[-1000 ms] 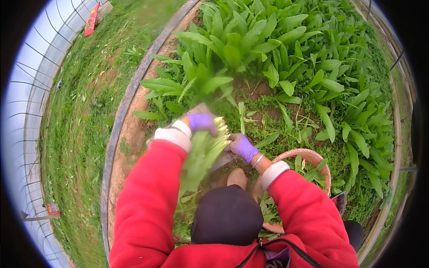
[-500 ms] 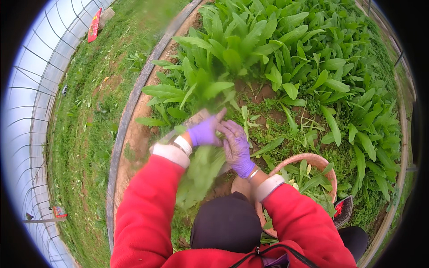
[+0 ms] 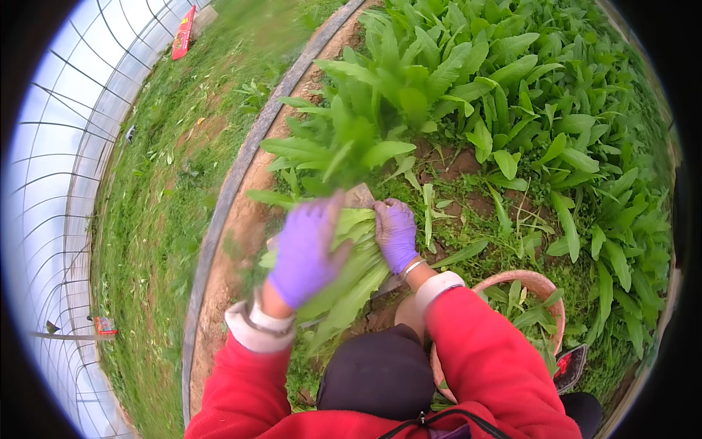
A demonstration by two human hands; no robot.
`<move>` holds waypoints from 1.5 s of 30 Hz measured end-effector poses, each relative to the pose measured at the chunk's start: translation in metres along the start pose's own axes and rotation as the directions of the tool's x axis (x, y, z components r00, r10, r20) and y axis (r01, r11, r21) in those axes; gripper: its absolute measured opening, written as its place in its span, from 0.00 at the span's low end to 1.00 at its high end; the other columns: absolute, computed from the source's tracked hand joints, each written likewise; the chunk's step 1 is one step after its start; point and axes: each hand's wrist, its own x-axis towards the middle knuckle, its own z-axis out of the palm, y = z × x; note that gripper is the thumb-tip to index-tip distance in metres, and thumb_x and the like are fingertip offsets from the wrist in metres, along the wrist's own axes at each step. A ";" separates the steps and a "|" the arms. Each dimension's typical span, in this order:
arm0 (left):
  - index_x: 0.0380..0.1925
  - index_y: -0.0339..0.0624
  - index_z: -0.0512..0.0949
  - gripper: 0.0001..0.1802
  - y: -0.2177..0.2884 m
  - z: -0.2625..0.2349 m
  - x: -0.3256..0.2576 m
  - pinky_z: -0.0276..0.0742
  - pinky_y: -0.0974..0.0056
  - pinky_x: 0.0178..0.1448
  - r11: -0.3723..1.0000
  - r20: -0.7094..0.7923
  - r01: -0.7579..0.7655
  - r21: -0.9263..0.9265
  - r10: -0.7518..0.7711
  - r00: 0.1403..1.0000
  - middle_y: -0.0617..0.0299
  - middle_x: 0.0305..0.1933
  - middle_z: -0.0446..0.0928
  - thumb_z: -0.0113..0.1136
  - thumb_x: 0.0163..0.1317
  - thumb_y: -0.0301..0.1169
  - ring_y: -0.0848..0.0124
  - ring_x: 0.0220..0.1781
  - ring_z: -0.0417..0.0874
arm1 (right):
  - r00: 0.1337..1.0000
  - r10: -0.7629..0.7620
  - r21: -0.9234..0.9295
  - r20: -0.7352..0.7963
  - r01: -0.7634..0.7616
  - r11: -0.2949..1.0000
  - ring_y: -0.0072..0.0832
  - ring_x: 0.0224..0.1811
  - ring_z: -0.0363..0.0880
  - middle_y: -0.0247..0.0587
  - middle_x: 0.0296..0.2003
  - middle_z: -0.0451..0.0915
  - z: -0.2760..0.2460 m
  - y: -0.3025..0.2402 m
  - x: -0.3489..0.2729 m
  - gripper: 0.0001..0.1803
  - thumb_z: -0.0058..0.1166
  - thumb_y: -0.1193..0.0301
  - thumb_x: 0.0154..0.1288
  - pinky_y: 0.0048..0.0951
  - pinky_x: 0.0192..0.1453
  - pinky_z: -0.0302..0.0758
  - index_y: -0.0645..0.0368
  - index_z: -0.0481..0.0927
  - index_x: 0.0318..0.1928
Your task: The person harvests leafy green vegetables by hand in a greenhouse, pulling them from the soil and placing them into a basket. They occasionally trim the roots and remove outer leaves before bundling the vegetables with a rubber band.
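Observation:
A bunch of long-leaved greens (image 3: pixel 358 271) lies in front of my knee, its leaves fanned toward me. My right hand (image 3: pixel 397 234), in a purple glove, has its fingers curled at the right edge of the bunch's upper end. My left hand (image 3: pixel 306 252), also gloved in purple and somewhat blurred, is over the bunch's left side with thumb and fingers apart. I cannot tell whether it touches the leaves. A flat brownish piece (image 3: pixel 359 196) shows just beyond the bunch, mostly covered.
Leafy plants (image 3: pixel 504 80) grow densely ahead and to the right. A pink basket (image 3: pixel 557 304) holding cut leaves stands by my right forearm, with a dark container (image 3: pixel 572 366) of something red beside it. A grey border strip (image 3: pixel 219 227) curves along the left. Cut leaves (image 3: pixel 468 252) litter the soil.
My left hand has come away from my right, moving left and nearer to me, its fingers now apart. More of the bunch shows between my hands. The whole view has shifted slightly.

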 end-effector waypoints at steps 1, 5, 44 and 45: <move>0.68 0.36 0.65 0.36 0.009 0.008 -0.008 0.63 0.47 0.72 0.991 -0.193 -0.083 -0.108 0.061 0.979 0.43 0.63 0.72 0.62 0.60 0.33 0.49 0.67 0.71 | 0.999 0.018 -0.035 0.033 -0.017 0.999 0.46 0.49 0.79 0.52 0.43 0.81 0.000 -0.002 0.002 0.14 0.51 0.75 0.66 0.44 0.55 0.75 0.54 0.81 0.50; 0.66 0.37 0.68 0.30 -0.002 0.088 0.007 0.62 0.46 0.71 0.996 -0.180 -0.070 0.057 0.080 0.980 0.45 0.63 0.73 0.56 0.63 0.30 0.49 0.68 0.70 | 0.998 0.058 0.022 0.031 -0.059 0.998 0.44 0.49 0.80 0.51 0.42 0.81 -0.003 -0.004 0.004 0.15 0.50 0.73 0.66 0.43 0.56 0.75 0.52 0.82 0.52; 0.65 0.40 0.67 0.27 -0.042 0.147 0.021 0.66 0.47 0.65 0.908 -0.146 0.200 0.367 -0.157 0.977 0.44 0.56 0.75 0.47 0.66 0.34 0.50 0.65 0.71 | 0.787 0.593 0.431 -0.171 -0.482 0.763 0.40 0.34 0.83 0.51 0.34 0.83 -0.206 0.239 -0.146 0.10 0.49 0.76 0.67 0.35 0.41 0.78 0.61 0.83 0.43; 0.65 0.40 0.67 0.27 -0.046 0.151 0.020 0.66 0.46 0.65 0.908 -0.176 0.177 0.380 -0.116 0.977 0.44 0.57 0.75 0.48 0.65 0.34 0.50 0.64 0.72 | 0.848 0.465 0.191 -0.253 -0.428 0.884 0.47 0.36 0.83 0.53 0.34 0.83 -0.209 0.243 -0.135 0.08 0.51 0.74 0.66 0.39 0.42 0.79 0.59 0.83 0.41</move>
